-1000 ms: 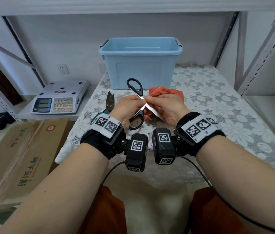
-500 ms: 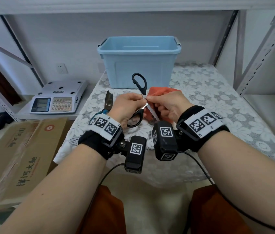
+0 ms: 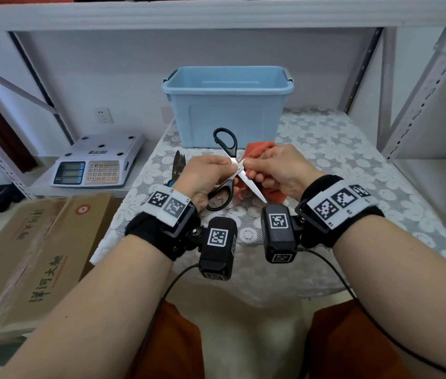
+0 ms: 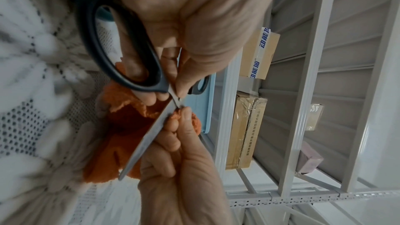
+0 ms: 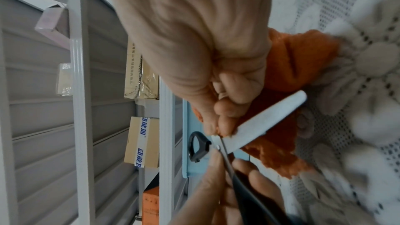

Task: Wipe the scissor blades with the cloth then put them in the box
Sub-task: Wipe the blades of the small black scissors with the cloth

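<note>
My left hand (image 3: 205,173) grips the opened scissors (image 3: 234,166) near the pivot; my right hand (image 3: 276,170) pinches the orange cloth (image 3: 273,194) against one blade.

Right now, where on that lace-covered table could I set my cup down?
The bare lace right of the blue box and the orange cloth, out to the table edge. It's crowded in front of the box: both hands, scissors, cloth, and small snips on the left.

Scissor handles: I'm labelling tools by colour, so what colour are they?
Black, on the scissors held by the left hand; the head view shows both loops best.
</note>
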